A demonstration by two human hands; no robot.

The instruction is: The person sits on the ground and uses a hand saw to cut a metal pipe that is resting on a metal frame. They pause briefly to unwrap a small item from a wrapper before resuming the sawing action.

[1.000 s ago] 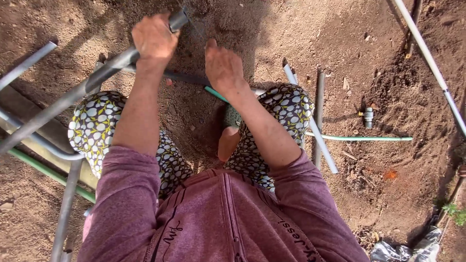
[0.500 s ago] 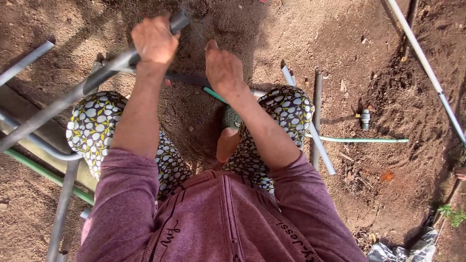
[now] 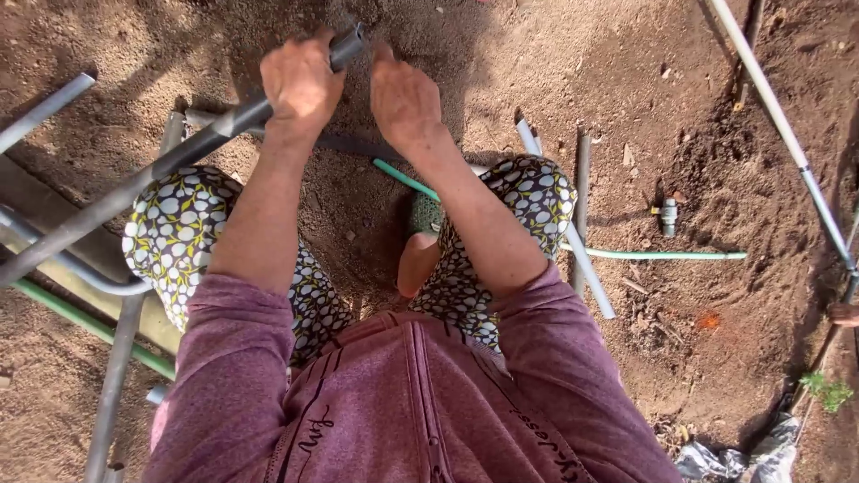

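Observation:
I crouch over bare soil in patterned trousers and a purple top. My left hand (image 3: 300, 82) is closed round a dark grey pipe (image 3: 143, 179) that slants from the lower left up to its end near the top centre. My right hand (image 3: 404, 98) hovers beside the pipe's end, fingers bent downward toward the soil; what its fingertips touch is hidden. A dark flat strip (image 3: 353, 145) lies on the ground under both wrists.
Several grey metal tubes (image 3: 54, 103) lie crossed at the left. A thin green hose (image 3: 662, 255) runs right past a small metal fitting (image 3: 668, 216). A pale pipe (image 3: 565, 228) and a long white pipe (image 3: 778, 125) lie at the right.
Both hands and the pipe end have shifted slightly toward the top of the view. The grip on the pipe is unchanged.

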